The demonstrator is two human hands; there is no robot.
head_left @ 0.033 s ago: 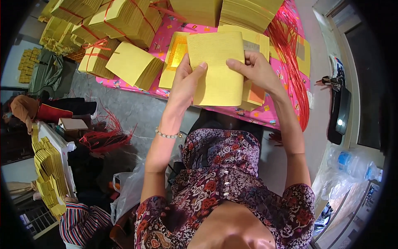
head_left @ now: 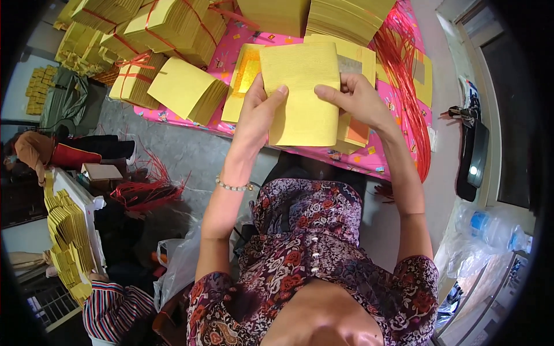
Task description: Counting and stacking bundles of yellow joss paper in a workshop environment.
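Note:
A folded yellow paper sheet (head_left: pixel 304 118) is held up between my hands over the near edge of the table. My left hand (head_left: pixel 261 109) grips its left edge, thumb on top and fingers underneath. On the opposite edge, my right hand (head_left: pixel 359 98) pinches it the same way, thumb lying on the face. Behind it lie a sheet with a shiny gold patch (head_left: pixel 249 72) at the left and another with an orange patch (head_left: pixel 356 134) at the right. Beside them on the left is a folded stack of yellow paper (head_left: pixel 183 89), its edges fanned.
Tall yellow paper stacks (head_left: pixel 346 20) and red-tied bundles (head_left: pixel 167 32) cover the back of the pink patterned table (head_left: pixel 228 128). Red strings (head_left: pixel 407 86) hang over its right side. On the left, a person in a striped sleeve (head_left: pixel 112 305) sits by more folded yellow paper (head_left: pixel 66 230).

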